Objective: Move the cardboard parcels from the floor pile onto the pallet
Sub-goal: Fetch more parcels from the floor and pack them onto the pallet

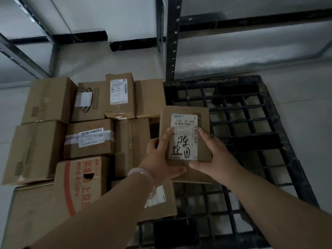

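Two bare forearms reach in from the bottom edge, the left one wearing a pale bangle [142, 174] at the wrist. The left grip [159, 159] clasps the near left corner of a small cardboard parcel [203, 141]: its thumb lies flat on the top face beside the white shipping label [184, 126] and its fingers curl along the near side. The right grip [214, 157] holds the near right corner the same way, thumb on top at the label's right edge and fingers wrapped under the near side. Both grips are closed round the parcel, which is level, label up, with black handwriting across the label's lower half.

The parcel hangs over the left edge of the black plastic pallet [251, 126], a grid of open squares lying on the pale floor [305, 90]. I cannot tell whether it touches anything beneath.

To the left lies the floor pile. Nearest is a box with red printing [79, 178] and a torn hand hole. Just beyond it sits a taped box [89, 141] with a barcode label. Another labelled box [159, 200] sits below the left wrist, against the pallet's edge. Farther back, an upright box with a long white label [119, 94] stands between a box with a round printed logo [86, 103] and a plain box [150, 97].

Behind everything rise dark metal shelving uprights [172, 42] against a pale wall with black skirting [80, 35].
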